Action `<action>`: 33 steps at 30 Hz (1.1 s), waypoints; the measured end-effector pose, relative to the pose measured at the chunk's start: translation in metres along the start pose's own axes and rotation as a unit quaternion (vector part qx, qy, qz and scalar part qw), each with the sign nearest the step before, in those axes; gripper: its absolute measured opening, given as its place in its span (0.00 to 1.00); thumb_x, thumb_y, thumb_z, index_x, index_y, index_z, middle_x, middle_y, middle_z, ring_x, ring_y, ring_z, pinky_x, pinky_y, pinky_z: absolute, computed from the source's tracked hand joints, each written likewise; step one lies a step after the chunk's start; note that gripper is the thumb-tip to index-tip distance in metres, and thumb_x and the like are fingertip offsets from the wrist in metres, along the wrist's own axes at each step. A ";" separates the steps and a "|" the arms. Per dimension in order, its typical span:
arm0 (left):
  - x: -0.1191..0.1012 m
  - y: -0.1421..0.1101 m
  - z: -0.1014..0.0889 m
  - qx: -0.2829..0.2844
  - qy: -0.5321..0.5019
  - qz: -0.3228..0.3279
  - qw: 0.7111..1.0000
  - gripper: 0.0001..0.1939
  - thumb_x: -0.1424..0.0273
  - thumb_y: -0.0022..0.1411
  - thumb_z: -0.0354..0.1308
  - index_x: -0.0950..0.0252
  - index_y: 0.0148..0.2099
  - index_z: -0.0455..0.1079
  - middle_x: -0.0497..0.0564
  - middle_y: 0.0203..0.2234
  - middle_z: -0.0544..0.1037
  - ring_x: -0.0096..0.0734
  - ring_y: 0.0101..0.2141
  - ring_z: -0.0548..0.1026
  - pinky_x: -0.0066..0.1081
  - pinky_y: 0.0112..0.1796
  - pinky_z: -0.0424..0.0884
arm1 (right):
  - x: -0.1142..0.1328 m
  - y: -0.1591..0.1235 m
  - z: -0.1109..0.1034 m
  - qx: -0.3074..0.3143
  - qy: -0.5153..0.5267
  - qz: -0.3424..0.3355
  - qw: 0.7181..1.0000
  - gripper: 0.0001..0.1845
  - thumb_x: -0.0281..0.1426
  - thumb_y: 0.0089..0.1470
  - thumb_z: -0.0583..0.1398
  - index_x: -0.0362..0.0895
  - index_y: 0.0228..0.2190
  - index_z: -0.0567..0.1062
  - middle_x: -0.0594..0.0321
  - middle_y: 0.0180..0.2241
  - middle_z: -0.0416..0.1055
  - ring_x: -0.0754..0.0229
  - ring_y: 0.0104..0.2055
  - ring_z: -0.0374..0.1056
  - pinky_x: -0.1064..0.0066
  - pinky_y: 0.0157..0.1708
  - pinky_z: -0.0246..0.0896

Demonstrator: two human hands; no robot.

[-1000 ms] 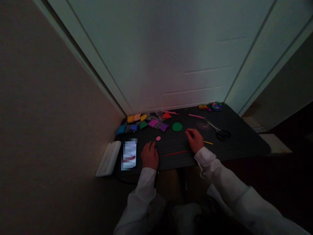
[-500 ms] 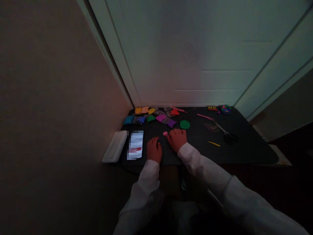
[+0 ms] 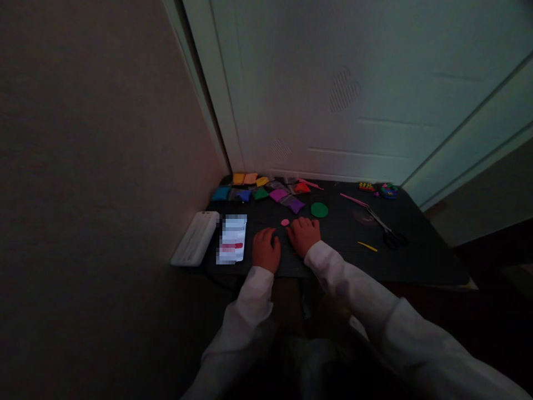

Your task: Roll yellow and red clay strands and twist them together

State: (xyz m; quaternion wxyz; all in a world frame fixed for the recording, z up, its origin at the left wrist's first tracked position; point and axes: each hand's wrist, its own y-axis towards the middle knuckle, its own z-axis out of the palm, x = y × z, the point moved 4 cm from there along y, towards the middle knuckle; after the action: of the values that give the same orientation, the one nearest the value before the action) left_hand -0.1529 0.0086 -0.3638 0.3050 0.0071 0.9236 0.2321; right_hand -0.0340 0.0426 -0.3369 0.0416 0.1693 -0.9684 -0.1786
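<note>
My left hand (image 3: 266, 250) lies palm down near the front edge of the dark table (image 3: 341, 261), fingers stretched out, just right of a lit phone (image 3: 233, 239). My right hand (image 3: 304, 236) rests flat beside it, fingers forward, over the spot where a thin red strand lay; the strand is now almost wholly hidden. Just beyond the right thumb is a small pink disc (image 3: 285, 223). Past my right fingertips sits a larger green disc (image 3: 319, 209). Neither hand visibly grips anything.
Several coloured packets (image 3: 278, 195) line the back left. A white device (image 3: 195, 239) leans by the left wall. To the right are scissors (image 3: 393, 238), a pink stick (image 3: 353, 199), a yellow stick (image 3: 367, 246) and small colourful pieces (image 3: 388, 191). A white door (image 3: 291, 83) borders the back.
My right hand has moved left from beside the yellow stick and come down over the red strand near my left hand. The whole view has shifted slightly.
</note>
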 end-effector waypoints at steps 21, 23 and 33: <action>0.000 0.000 0.000 0.003 0.004 0.006 1.000 0.14 0.71 0.55 0.44 0.66 0.43 0.64 0.54 0.40 0.68 0.35 0.43 0.64 0.37 0.46 0.59 | 0.001 -0.003 -0.001 -0.006 0.000 0.008 1.000 0.15 0.37 0.53 0.45 0.42 0.30 0.67 0.55 0.32 0.65 0.55 0.37 0.56 0.62 0.37 0.41; 0.000 0.000 0.001 0.004 0.004 0.008 1.000 0.14 0.71 0.54 0.45 0.66 0.43 0.64 0.54 0.40 0.68 0.35 0.43 0.64 0.37 0.46 0.59 | 0.002 -0.004 -0.001 -0.010 0.003 0.001 1.000 0.15 0.37 0.53 0.46 0.42 0.30 0.67 0.55 0.32 0.65 0.55 0.37 0.56 0.62 0.37 0.41; 0.000 -0.001 0.001 0.009 0.014 0.008 1.000 0.14 0.70 0.55 0.45 0.67 0.42 0.64 0.54 0.40 0.69 0.34 0.44 0.63 0.36 0.46 0.58 | 0.003 -0.004 -0.001 -0.016 0.005 0.009 1.000 0.16 0.37 0.54 0.45 0.42 0.29 0.67 0.56 0.31 0.65 0.56 0.36 0.57 0.62 0.37 0.41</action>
State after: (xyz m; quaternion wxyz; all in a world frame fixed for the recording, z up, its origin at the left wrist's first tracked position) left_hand -0.1521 0.0083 -0.3649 0.2899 0.0136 0.9298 0.2264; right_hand -0.0351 0.0379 -0.3372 0.0503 0.1607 -0.9667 -0.1929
